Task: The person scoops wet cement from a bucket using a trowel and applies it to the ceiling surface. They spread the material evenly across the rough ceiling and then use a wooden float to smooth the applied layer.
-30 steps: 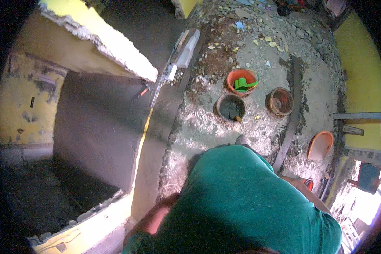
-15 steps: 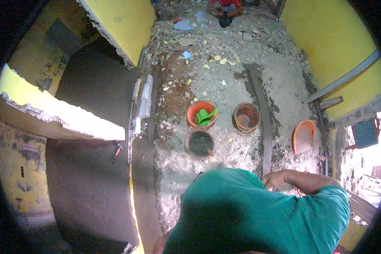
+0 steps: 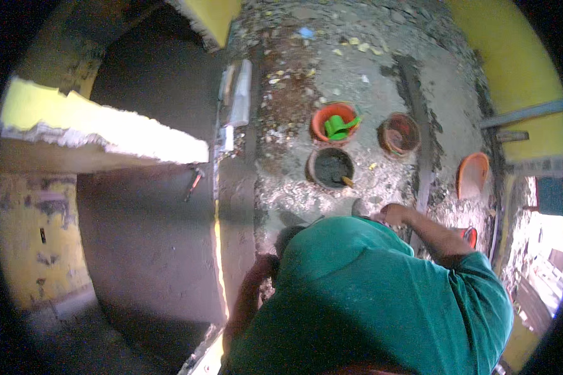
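Observation:
My right hand (image 3: pixel 393 214) is stretched forward past the green shirt, its fingers curled. A pale, rounded thing (image 3: pixel 360 207) shows beside the fingers, too blurred to name. My left hand (image 3: pixel 267 265) is low at the left side of my body, dark and partly hidden, so its fingers do not show. Just ahead stands a dark bucket (image 3: pixel 316 178) of wet grey mortar, a wooden handle (image 3: pixel 347 182) sticking out. Behind it an orange bucket (image 3: pixel 319 132) holds a green dipper (image 3: pixel 338 127). To the right is a dirty brownish bucket (image 3: pixel 391 149).
An orange basin (image 3: pixel 472 178) leans at the right, with a red object (image 3: pixel 470 236) nearer me. A hammer (image 3: pixel 195 182) lies on the dark smooth floor (image 3: pixel 150 250) at left. A broken yellow wall (image 3: pixel 106 125) juts in. Rubble (image 3: pixel 294 37) covers the far ground.
The view has tilted, so the buckets sit higher and farther right. My right hand has reached forward, away from the shirt. My left forearm and the red object have come into view.

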The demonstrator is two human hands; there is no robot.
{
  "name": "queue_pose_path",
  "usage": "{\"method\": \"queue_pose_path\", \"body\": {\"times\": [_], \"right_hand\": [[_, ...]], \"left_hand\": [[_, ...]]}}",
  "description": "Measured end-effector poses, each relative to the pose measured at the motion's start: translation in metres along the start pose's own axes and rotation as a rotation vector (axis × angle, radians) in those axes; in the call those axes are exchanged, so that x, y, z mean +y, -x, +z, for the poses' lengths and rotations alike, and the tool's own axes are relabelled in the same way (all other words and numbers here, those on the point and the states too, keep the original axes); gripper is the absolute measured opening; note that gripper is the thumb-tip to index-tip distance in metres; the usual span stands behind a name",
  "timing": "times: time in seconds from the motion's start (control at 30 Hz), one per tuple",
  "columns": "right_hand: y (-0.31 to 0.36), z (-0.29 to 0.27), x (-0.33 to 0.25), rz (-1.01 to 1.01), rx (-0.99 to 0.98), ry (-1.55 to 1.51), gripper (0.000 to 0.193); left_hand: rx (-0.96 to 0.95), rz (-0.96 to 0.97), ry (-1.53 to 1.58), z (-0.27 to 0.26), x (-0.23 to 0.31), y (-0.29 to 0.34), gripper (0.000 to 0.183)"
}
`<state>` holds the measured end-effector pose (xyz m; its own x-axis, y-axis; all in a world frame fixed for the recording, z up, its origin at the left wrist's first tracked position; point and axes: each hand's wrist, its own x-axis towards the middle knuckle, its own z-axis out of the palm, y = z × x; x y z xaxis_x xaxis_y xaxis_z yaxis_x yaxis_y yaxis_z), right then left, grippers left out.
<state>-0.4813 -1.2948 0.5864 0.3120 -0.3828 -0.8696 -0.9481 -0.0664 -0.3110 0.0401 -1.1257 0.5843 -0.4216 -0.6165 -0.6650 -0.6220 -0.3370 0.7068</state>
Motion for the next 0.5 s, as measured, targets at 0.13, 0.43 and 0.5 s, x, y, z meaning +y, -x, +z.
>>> {"method": "queue_pose_path", "body": {"times": [0.13,0.43,0.5], "right_hand": [[-0.03,0.042,-0.049,-0.659,0.043,0.278,0.05],[0.063,-0.039,-0.205,-0.054,-0.19,-0.78,0.024],[0.047,-0.042,-0.219,-0.032,-0.116,-0.839,0.021]], "left_hand": [[0.222,0.596,-0.107,-0.072,0.018,0.024,0.026],[-0.233,0.212,0.231,-0.134,0.003,0.023,0.043],[-0.324,0.049,0.471,-0.132,-0.021,0.012,0.044]]}}
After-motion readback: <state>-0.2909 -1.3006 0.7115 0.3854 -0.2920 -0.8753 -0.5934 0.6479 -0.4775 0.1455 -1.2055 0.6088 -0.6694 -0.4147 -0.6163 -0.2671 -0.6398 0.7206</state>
